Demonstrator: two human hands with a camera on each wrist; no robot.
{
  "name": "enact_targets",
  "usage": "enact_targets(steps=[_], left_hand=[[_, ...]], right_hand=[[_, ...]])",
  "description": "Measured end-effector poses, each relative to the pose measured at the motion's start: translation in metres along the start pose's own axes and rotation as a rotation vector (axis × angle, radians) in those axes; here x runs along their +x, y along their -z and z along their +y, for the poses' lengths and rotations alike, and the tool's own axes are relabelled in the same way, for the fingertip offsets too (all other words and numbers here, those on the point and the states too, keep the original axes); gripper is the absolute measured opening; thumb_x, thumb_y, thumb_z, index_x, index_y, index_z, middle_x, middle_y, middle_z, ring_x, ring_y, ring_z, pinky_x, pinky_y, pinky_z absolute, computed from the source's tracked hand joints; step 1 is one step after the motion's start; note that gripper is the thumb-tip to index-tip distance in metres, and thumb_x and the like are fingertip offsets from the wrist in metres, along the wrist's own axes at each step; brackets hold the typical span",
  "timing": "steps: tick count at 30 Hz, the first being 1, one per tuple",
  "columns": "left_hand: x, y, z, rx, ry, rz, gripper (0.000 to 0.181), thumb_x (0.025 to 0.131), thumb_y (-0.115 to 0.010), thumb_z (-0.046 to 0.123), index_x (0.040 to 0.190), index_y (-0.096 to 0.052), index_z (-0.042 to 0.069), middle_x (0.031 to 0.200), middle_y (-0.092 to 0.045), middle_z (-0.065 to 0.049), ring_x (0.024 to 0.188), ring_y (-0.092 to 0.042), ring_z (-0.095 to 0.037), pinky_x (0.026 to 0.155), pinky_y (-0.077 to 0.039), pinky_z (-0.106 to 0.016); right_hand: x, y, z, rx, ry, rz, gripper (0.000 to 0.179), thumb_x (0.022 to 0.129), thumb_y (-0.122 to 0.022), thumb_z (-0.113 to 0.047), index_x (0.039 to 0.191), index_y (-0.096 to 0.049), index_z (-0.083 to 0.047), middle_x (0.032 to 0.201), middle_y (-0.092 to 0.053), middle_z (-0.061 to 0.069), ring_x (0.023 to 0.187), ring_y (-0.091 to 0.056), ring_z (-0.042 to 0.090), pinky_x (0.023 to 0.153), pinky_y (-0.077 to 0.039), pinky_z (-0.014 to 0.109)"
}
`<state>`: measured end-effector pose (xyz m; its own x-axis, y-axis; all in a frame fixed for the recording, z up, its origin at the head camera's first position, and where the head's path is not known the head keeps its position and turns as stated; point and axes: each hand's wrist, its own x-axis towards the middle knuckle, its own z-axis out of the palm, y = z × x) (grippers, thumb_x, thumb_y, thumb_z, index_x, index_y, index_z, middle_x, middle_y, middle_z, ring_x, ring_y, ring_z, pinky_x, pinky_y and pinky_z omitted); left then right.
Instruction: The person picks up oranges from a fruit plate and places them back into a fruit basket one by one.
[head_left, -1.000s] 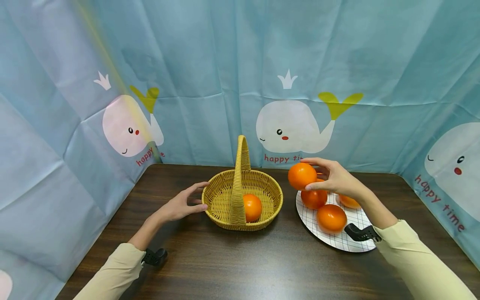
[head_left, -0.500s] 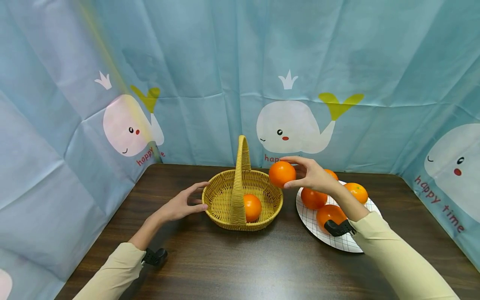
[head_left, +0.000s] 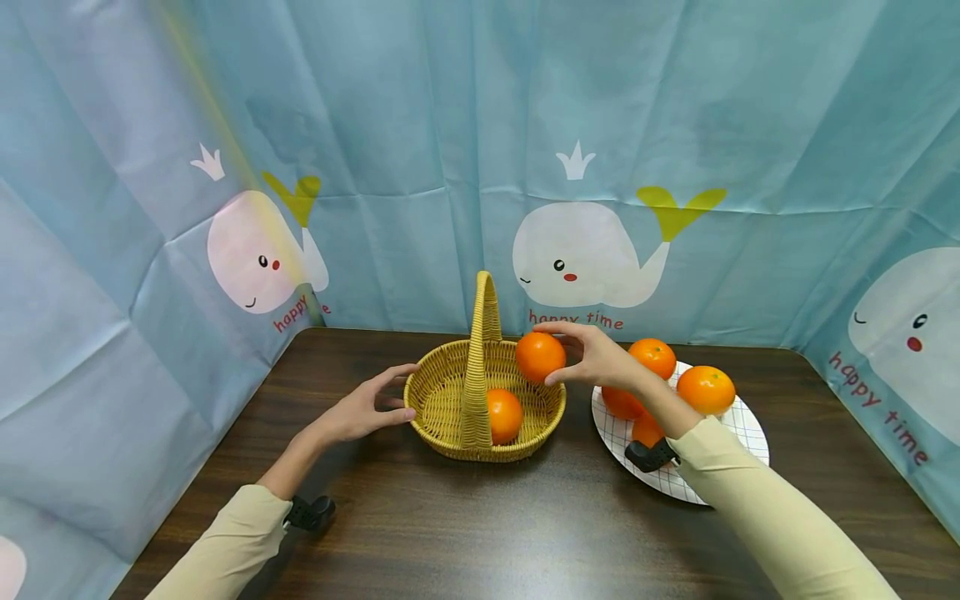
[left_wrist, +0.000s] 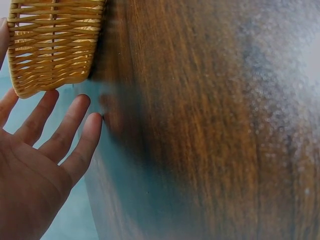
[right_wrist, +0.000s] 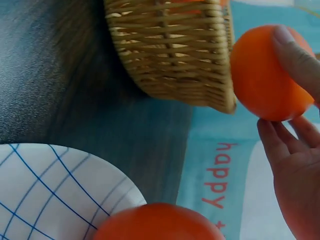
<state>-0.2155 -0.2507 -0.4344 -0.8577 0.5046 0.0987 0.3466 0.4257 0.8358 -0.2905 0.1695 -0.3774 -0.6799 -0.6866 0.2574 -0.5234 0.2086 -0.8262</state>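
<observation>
Closest, two pale sleeves (head_left: 780,508) reach over the brown desk (head_left: 480,533), and each wrist carries a small black device (head_left: 311,513). The left hand (head_left: 362,408) is at the left end of the yellow woven basket (head_left: 450,448); its fingers are spread, and I cannot tell whether all of them touch the basket. Inside the basket, right of its tall handle (head_left: 475,383), lies one orange (head_left: 506,416). The right hand (head_left: 596,358) pinches the held orange (head_left: 540,357) between thumb and fingers, above the right side of the basket. To the right, a white checked plate (head_left: 750,433) bears four oranges (head_left: 707,389), two partly hidden by the right arm. Behind the desk hangs a blue curtain (head_left: 420,125) with printed whales (head_left: 577,250).
</observation>
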Motion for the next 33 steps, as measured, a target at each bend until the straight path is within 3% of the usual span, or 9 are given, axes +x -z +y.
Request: enact_targets(steps=[10,15,19,25,33], left_hand=[[0.0,0.0,0.0,0.021,0.011,-0.001,0.073,0.098,-0.072,0.019,0.158,-0.032,0.006,0.155,-0.037,-0.023,0.13,-0.048,-0.045,0.101,-0.044,-0.06],[0.0,0.0,0.0,0.026,0.01,0.001,0.073,0.098,-0.072,0.02,0.157,-0.033,0.005,0.154,-0.038,-0.022,0.129,-0.049,-0.044,0.101,-0.045,-0.059],[-0.001,0.0,0.001,0.031,0.012,0.001,0.073,0.098,-0.072,0.02,0.157,-0.033,0.006,0.153,-0.039,-0.023,0.127,-0.052,-0.042,0.1,-0.046,-0.058],[-0.002,0.0,0.001,0.042,0.019,-0.001,0.073,0.098,-0.072,0.02,0.157,-0.032,0.006,0.152,-0.04,-0.024,0.122,-0.058,-0.039,0.099,-0.047,-0.057],[-0.001,0.001,-0.001,0.027,0.007,-0.003,0.072,0.098,-0.072,0.018,0.157,-0.033,0.006,0.153,-0.039,-0.022,0.126,-0.053,-0.043,0.101,-0.046,-0.057]], right_hand=[[0.006,-0.016,0.002,-0.194,0.016,-0.045,0.081,0.073,-0.093,-0.011,0.145,-0.056,-0.006,0.142,-0.057,0.007,0.127,-0.054,0.026,0.103,-0.046,0.044],[0.006,-0.022,0.003,-0.227,0.024,-0.039,0.081,0.072,-0.094,-0.012,0.143,-0.057,-0.004,0.141,-0.058,0.008,0.125,-0.055,0.028,0.101,-0.048,0.046],[0.007,-0.022,0.003,-0.2,0.02,-0.039,0.078,0.074,-0.093,-0.01,0.142,-0.056,0.0,0.142,-0.057,0.012,0.127,-0.054,0.031,0.103,-0.046,0.047],[0.004,-0.015,0.0,-0.077,-0.001,-0.015,0.068,0.079,-0.088,-0.002,0.139,-0.056,0.004,0.14,-0.055,0.023,0.128,-0.053,0.041,0.106,-0.044,0.047],[-0.011,0.0,-0.002,-0.098,-0.051,0.057,0.045,0.085,-0.083,-0.003,0.127,-0.065,-0.002,0.124,-0.066,0.017,0.113,-0.064,0.038,0.094,-0.053,0.047]])
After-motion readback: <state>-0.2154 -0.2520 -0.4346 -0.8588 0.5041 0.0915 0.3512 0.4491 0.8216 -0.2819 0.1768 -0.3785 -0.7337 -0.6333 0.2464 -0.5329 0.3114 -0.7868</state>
